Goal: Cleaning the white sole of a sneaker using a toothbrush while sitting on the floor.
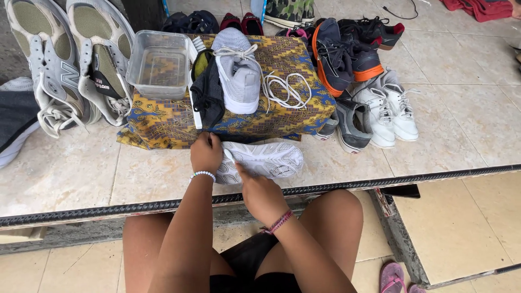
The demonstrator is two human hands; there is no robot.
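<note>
While my left hand (206,153) grips the heel of the white sneaker (263,159) lying on its side on the tiled ledge (70,173), my right hand (259,191) presses its sole; pushed carelessly, it could slide off the edge.

left hand (205,153), right hand (260,192), white shoe (266,159) sole-up

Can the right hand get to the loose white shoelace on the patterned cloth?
Probably yes. The right hand rests on the white shoe, and the shoelace lies uncovered just beyond it on the cloth, with nothing between.
</note>
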